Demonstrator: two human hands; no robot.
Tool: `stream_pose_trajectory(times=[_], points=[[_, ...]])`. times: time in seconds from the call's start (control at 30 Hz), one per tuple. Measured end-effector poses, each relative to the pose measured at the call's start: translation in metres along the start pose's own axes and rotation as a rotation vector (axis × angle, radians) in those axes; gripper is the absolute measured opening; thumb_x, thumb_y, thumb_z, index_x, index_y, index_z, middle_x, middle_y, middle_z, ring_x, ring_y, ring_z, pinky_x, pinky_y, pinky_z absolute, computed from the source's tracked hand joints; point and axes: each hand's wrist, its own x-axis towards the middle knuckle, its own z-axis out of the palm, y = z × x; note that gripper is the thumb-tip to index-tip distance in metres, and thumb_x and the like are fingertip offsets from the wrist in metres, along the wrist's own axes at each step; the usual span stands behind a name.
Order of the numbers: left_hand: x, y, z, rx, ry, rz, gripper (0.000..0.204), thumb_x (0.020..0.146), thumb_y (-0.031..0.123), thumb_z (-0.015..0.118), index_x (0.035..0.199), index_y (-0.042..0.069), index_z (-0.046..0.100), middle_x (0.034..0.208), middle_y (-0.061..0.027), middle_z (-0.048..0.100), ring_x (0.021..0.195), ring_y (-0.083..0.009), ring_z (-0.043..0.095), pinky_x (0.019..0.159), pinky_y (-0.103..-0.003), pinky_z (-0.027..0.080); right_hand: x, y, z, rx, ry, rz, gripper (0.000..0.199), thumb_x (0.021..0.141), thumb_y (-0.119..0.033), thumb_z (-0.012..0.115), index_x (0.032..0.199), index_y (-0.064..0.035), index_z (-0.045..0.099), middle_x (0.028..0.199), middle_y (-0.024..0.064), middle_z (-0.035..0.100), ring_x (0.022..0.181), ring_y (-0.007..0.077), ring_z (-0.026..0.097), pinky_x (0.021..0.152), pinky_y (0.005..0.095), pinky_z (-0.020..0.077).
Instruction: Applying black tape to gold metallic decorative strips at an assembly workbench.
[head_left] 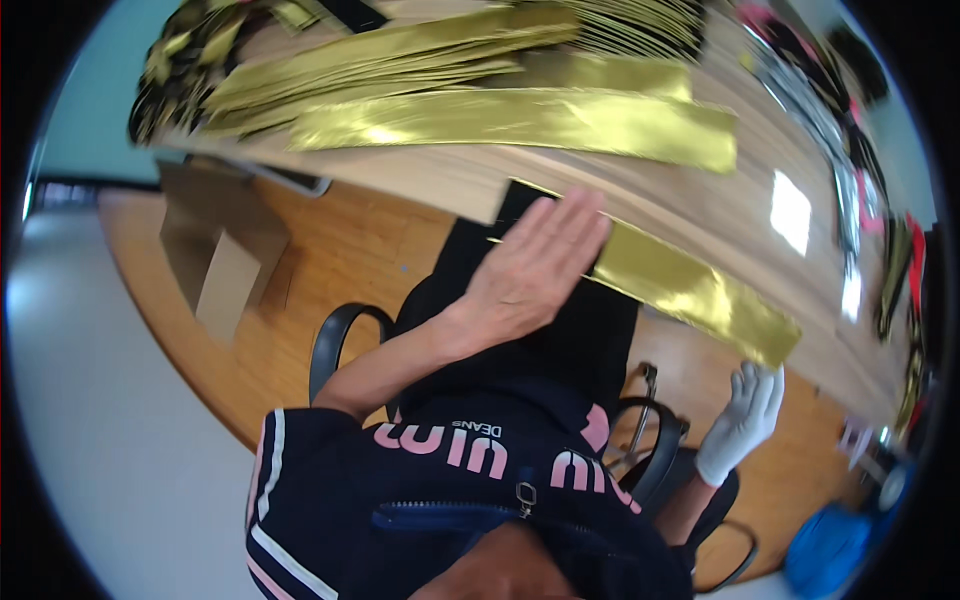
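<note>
A shiny gold strip (690, 275) with a black section (522, 203) at its left end lies slantwise along the table's near edge. My bare left hand (535, 260) rests flat across it where black meets gold, fingers stretched out side by side and hiding part of the join. At the strip's lower right end is my right hand (745, 420), in a white glove, its fingers extended upward just by the gold edge. Whether they touch it I cannot tell. Farther back, a wide gold strip (520, 120) lies flat in front of a stack of gold strips (390, 70).
Bundled gold and black strips (640, 25) lie at the back of the wooden table (400, 178). Silver, pink and red strips (850, 200) hang along the right side. An opened cardboard box (225, 240) stands on the floor at left. Chair armrests (345, 335) flank me.
</note>
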Motion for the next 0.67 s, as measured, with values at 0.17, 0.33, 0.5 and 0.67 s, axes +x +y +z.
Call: stream_pose_trajectory(times=[0.17,0.33,0.5,0.67], points=[[-0.009,0.0,0.004,0.097,0.013,-0.006,0.063,0.094,0.016,0.054,0.154,-0.005,0.047,0.167,-0.0221,0.037,0.158,-0.0348,0.032,0.129,-0.047,0.024,0.013,-0.002,0.014,0.027,-0.024,-0.053,0.033,0.111,-0.022,0.058,0.134,0.0013,0.059,0.113,0.0054,0.062,0.101,0.0167,0.059,0.088,0.0344,0.0466],[-0.007,0.004,0.003,0.14,0.055,-0.014,0.061,0.097,0.019,0.052,0.153,-0.005,0.047,0.164,-0.0237,0.041,0.156,-0.0354,0.036,0.127,-0.047,0.028,0.023,-0.011,0.013,-0.016,0.021,-0.065,0.03,0.109,-0.02,0.062,0.129,0.0013,0.066,0.105,0.0017,0.063,0.092,0.0113,0.057,0.081,0.0267,0.0449],[-0.008,0.006,0.008,0.147,0.103,-0.028,0.059,0.099,0.02,0.051,0.153,-0.005,0.048,0.163,-0.0224,0.044,0.154,-0.0348,0.039,0.126,-0.046,0.031,0.026,-0.009,0.016,0.011,0.055,-0.063,0.029,0.107,-0.021,0.066,0.127,0.0002,0.068,0.106,0.0013,0.065,0.092,0.0103,0.057,0.08,0.0262,0.0445],[-0.008,0.002,0.009,0.153,0.103,-0.001,0.06,0.099,0.02,0.051,0.153,-0.004,0.047,0.163,-0.021,0.044,0.154,-0.0355,0.039,0.127,-0.047,0.03,0.03,-0.004,0.014,0.052,0.048,-0.04,0.034,0.105,-0.021,0.068,0.131,0.0007,0.066,0.11,0.0031,0.066,0.095,0.0114,0.059,0.083,0.0285,0.0469]])
